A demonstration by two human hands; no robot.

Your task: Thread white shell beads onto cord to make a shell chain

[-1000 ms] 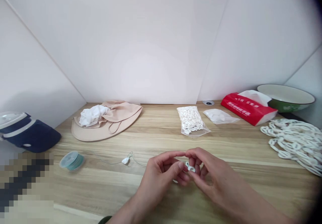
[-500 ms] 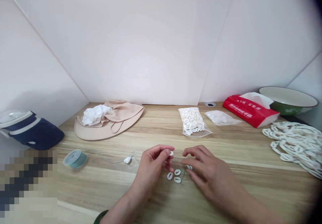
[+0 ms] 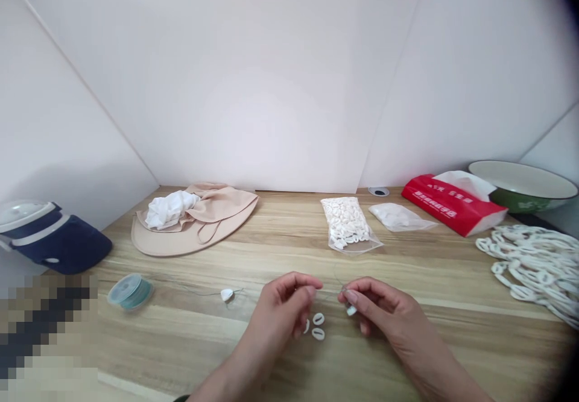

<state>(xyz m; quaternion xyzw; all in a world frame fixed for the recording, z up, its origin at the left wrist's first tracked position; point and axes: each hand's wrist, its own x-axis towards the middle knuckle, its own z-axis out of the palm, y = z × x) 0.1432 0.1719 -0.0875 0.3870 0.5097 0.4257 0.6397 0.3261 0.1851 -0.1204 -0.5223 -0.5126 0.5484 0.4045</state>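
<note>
My left hand is curled above the table, thumb and index finger close to each other; what it holds, if anything, is hidden. To its right, my right hand pinches a thin thread between thumb and index finger. A small white cowrie shell hangs just below those fingertips. Between the hands lie loose shells, one with a dark slit, another partly behind my left fingers. Further left, a white triangular piece rests beside the thread leading to a pale blue-green spool.
A bag of shells and a smaller clear bag lie behind my hands. On the right are a red tissue pack, a green bowl and strung shells. A beige hat and navy container are left.
My right hand has closed its fingers on the thread and lifted it, with a shell near the fingertips. The shell seen in my left fingers earlier no longer shows.
</note>
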